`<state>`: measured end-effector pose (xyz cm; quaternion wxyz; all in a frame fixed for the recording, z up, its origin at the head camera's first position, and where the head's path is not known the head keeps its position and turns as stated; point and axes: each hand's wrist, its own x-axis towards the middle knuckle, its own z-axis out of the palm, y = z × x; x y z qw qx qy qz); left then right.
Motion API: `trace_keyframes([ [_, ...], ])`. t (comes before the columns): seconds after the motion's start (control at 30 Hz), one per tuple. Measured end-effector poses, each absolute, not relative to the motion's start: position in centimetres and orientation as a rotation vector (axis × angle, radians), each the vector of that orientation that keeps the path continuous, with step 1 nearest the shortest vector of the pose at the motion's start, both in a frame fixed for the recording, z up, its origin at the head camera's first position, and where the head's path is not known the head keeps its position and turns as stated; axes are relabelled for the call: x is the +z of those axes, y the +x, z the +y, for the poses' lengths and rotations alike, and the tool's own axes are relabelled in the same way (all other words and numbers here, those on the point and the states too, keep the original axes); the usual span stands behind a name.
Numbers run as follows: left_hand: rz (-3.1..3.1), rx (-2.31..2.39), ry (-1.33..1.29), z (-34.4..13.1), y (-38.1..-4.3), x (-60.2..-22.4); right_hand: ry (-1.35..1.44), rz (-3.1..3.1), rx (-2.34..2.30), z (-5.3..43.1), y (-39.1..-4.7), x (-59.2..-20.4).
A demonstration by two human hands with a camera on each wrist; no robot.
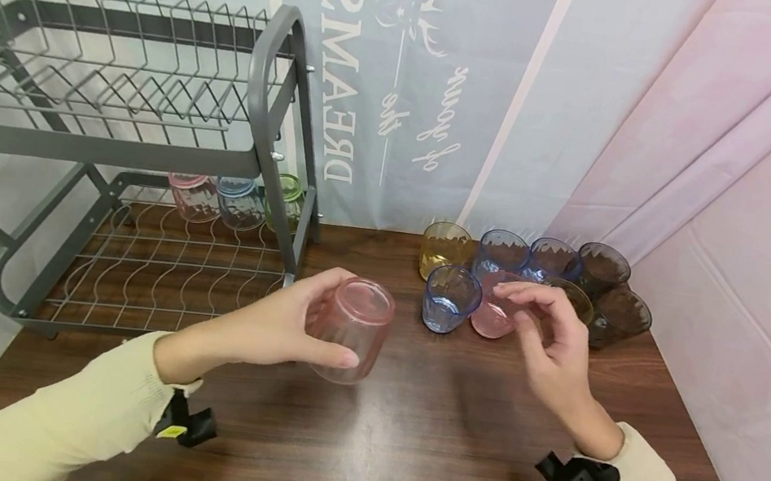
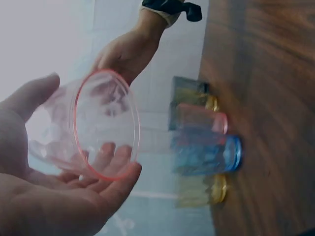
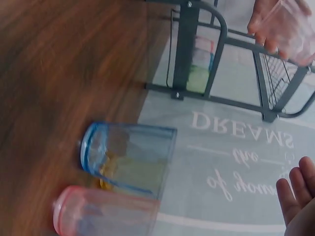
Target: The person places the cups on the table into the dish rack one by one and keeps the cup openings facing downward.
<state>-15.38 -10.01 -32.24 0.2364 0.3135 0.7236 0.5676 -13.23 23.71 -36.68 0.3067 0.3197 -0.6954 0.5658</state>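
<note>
My left hand grips a pink glass upside down above the table, fingers behind it and thumb across the near side. In the left wrist view its pink rim faces the tabletop. My right hand hovers loosely bent with nothing in it. Close beyond its fingertips stands another pink glass, upright and partly covered by that hand in the head view. A blue glass stands just left of that one.
Behind are a yellow glass, blue glasses and dark glasses. At left stands a grey two-tier dish rack; its lower tier holds a pink glass, a blue glass and a green glass. A curtain hangs behind.
</note>
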Motion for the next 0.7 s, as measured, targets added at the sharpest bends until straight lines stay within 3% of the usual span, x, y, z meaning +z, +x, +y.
trace_keyframes([
  [0.7, 2.083, 1.432, 1.066, -20.7, -16.7, -28.4, 0.461, -1.796, 1.531, 30.9, -16.7, -33.8],
])
